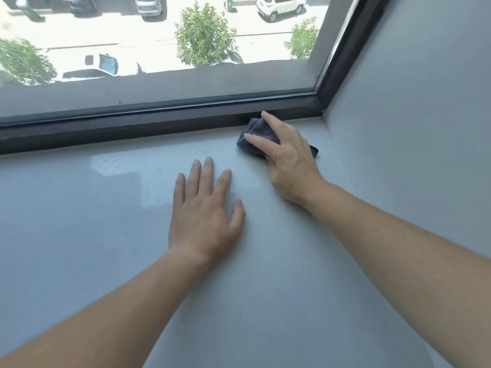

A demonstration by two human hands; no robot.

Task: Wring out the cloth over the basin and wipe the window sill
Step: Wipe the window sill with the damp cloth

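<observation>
Head view. Your right hand (288, 158) lies palm-down on a dark grey cloth (259, 134), fingers spread over it and pressing it flat against the window sill (93, 221). It reads as a press more than a closed grasp: index finger reaches to the far edge of the cloth, thumb lies along its left side. Cloth is bunched and folded, sitting near the sill's right end, touching or just short of the black window frame (132, 128); you cannot tell which from here. A dark corner of the cloth pokes out to the right of your hand.

Your left hand (206, 211) is open, flat on the sill, fingers slightly fanned, holding nothing. It rests nearer to you and to the left of the cloth, apart from it.

Sill is pale grey, glossy, with a light reflection patch at left. Grey side wall (425, 115) meets the sill at right, just beyond the cloth.

Through the glass (159, 43): a sunlit street seen from above, trees (204, 35), a white car (280, 6) at top right, other parked vehicles at left and top.

Both forearms bare, reaching in from the bottom edge.
</observation>
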